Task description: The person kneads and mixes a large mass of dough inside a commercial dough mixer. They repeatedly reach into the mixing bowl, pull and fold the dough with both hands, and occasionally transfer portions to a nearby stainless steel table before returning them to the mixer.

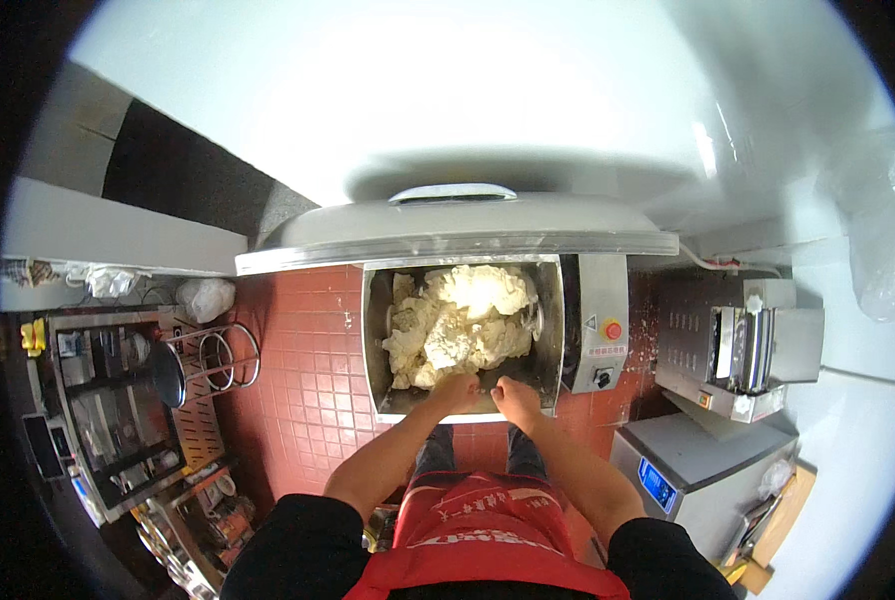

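Observation:
A steel dough mixer tub stands in front of me, holding a lumpy heap of pale dough with loose flour on top. My left hand is curled over the tub's near side, right beside the lower edge of the dough. A short gap away, my right hand is also curled, above the bare near right part of the tub. The fingertips face inward, and whether anything is pinched in them cannot be made out. Part of the metal mixing bar shows at the dough's right side.
The mixer's raised lid leans by the wall. A control panel with a red stop button adjoins the tub. Rightward stand a roller machine and a steel cabinet. A round stool and a rack are left.

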`<action>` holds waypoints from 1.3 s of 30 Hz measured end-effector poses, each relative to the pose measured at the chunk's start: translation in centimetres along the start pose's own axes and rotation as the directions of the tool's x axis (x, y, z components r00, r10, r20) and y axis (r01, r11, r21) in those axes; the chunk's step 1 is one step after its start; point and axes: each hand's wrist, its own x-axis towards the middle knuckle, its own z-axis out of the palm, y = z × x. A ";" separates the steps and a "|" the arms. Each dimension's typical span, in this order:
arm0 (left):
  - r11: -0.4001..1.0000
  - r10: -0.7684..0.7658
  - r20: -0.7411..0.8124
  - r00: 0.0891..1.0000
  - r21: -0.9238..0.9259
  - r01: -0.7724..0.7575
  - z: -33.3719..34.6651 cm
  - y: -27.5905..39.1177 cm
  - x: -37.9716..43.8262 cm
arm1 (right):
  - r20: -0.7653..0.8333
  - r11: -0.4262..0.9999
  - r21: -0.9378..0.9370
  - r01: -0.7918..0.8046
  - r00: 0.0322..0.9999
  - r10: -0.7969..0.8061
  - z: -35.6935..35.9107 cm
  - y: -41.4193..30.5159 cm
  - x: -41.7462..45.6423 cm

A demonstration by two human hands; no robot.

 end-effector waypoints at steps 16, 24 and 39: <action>0.942 -0.213 -0.386 0.898 0.162 0.293 -1.1 -2.3 -8.1 | -0.266 0.975 0.071 0.210 0.946 -0.185 0.0 -0.4 -1.9; 0.938 -0.227 -0.386 0.894 0.160 0.307 -1.3 -2.2 -7.8 | -0.304 0.958 0.097 0.271 0.924 -0.230 0.0 -0.8 -1.9; 0.946 -0.176 -0.439 0.881 0.173 0.275 -0.7 -3.1 -7.7 | 0.134 0.998 -0.061 0.027 0.991 -0.019 -0.5 -12.9 2.5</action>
